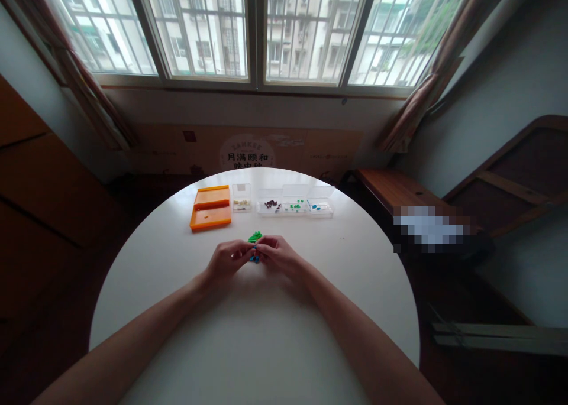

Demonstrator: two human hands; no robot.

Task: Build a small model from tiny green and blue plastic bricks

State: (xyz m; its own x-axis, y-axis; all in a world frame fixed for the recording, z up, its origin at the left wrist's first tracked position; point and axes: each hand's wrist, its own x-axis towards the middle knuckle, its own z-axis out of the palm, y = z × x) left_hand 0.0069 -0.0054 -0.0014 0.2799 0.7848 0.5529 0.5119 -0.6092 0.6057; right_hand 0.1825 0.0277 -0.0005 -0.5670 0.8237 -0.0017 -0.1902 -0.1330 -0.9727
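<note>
At the middle of the table, a small green and blue assembly (255, 237) that looks built of tiny blocks shows between my hands. My left hand (228, 257) is closed, its thumb and fingertips pinching at the assembly's left side. From the right, my right hand (277, 253) meets it with fingers pressed together on the same assembly. Green parts stick out beyond the fingertips, and blue parts show just below them. The fingers cover much of its middle, so its full shape is hidden.
Beyond my hands, on the round white table (213, 340), sit an orange tray (212, 220), a small clear box (242, 190) of pale pieces, and a clear divided case (293, 214) with dark, green and blue pieces. A wooden bench (394, 186) stands at the right.
</note>
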